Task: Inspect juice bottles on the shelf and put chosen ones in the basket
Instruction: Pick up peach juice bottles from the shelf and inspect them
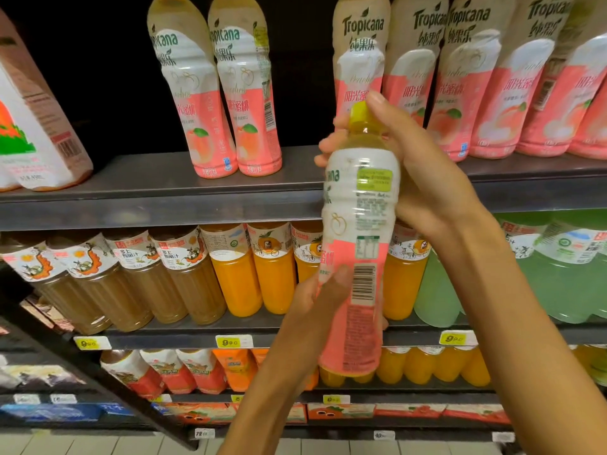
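Pink-and-white plastic peach juice bottle with a yellow cap (358,257) is off the grey metal shelf (157,192), label side facing us. Right hand (423,178) wraps the neck, left hand (323,290) pinches lower down. Looks like inspection; next it'd need lowering into a basket, which isn't in view.

A yellow price tag (234,342) reads 9.90. Level with it sit a left tag (92,343) and a right tag (455,338), both yellow. Below it lie flat orange cartons (203,413) (cartoon faces printed on them). Blue packs (52,412) lie down to its left, and pale floor tiles (82,444) are lowest.
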`<state>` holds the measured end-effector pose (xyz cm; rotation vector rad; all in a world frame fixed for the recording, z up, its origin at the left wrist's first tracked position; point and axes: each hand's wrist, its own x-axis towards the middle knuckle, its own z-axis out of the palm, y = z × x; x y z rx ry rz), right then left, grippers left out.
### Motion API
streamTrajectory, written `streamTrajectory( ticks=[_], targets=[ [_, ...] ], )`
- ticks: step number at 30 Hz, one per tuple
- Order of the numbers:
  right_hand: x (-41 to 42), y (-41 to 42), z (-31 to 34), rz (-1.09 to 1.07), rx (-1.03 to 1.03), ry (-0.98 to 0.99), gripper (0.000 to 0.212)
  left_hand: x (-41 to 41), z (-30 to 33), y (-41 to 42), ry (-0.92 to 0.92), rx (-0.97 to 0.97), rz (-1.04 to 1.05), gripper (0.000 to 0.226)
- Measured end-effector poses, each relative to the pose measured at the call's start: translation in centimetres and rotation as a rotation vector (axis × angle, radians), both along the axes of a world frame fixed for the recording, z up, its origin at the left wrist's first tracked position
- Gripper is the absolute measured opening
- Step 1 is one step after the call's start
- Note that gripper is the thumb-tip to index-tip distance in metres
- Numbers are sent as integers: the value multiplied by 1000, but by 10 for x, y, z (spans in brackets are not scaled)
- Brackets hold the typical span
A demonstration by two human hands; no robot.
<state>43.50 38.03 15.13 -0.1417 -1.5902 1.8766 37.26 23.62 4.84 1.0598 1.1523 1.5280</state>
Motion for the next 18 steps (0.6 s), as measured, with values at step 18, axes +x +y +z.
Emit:
streamTrajectory(
  ticks=[18],
  targets=[
    [-7,-1,10,5,-198,45,37,-7,23,-6,54,-2,-5,51]
  ],
)
